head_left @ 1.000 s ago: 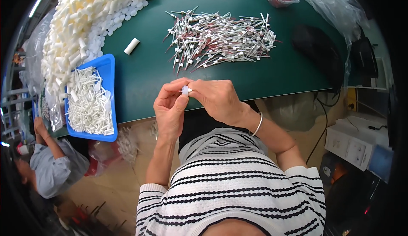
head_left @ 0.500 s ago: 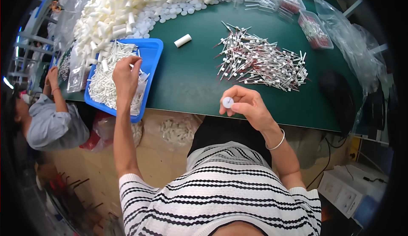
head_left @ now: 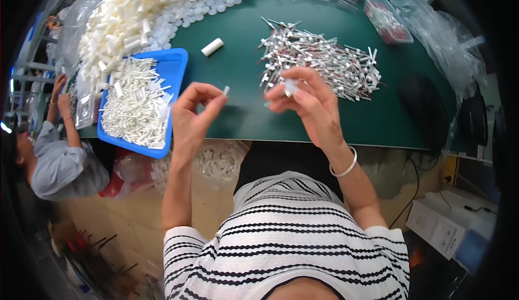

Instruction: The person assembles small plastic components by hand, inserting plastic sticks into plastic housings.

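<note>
Pinched between the thumb and forefinger of my left hand (head_left: 193,113) is a small white tube (head_left: 226,91), its tip poking out to the right. My right hand (head_left: 313,105) grips a round translucent white cap (head_left: 291,86) in its fingertips, a short distance from that tube. Left of my left hand, a blue tray (head_left: 177,65) holds a heap of short white tubes (head_left: 132,111). Just beyond my right hand lies a pile of thin metallic stems with white pieces and red parts (head_left: 324,57).
A single thick white cylinder (head_left: 212,47) lies on the green table (head_left: 243,119). At the far left are heaped cream cylinders (head_left: 124,13) and white caps (head_left: 189,14). Clear plastic boxes (head_left: 388,20) and plastic film (head_left: 438,46) sit at the far right. Another person (head_left: 70,159) works at left.
My left hand has come out of the blue tray and moved right, now with a small tube. My right hand has risen slightly with the cap. The view has shifted a little.
</note>
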The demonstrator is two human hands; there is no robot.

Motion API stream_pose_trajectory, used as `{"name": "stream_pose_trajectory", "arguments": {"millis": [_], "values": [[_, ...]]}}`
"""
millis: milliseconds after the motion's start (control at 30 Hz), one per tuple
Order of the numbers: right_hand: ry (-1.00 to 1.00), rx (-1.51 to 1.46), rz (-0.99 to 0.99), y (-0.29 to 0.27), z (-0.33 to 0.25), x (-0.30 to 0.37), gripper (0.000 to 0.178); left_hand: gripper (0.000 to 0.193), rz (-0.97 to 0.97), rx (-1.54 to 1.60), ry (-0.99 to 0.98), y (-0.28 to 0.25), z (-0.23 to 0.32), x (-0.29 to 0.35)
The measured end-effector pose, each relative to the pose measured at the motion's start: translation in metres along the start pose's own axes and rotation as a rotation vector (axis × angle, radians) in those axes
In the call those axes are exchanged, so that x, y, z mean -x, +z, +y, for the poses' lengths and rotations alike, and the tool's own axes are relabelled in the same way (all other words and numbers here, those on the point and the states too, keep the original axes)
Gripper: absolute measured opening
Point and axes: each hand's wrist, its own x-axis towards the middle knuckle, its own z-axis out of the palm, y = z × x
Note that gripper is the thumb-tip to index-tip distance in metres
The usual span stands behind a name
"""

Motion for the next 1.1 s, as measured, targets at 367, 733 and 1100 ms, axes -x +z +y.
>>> {"name": "stream_pose_trajectory", "arguments": {"millis": [367, 733, 1100], "values": [[-0.04, -0.127, 0.002, 0.0, 0.016, 0.0, 0.03, 0.017, -0.1, 0.39, -0.083, 0.051, -0.008, 0.027], [0.055, 0.647, -0.048, -0.006, -0.005, -0.001, 0.016, 0.012, -0.057, -0.16, 0.243, 0.046, 0.013, 0.015], [0.135, -0.115, 0.049, -0.032, 0.009, -0.002, 0.024, 0.029, 0.116, -0.988, 0.454, -0.003, -0.013, -0.084]]}}
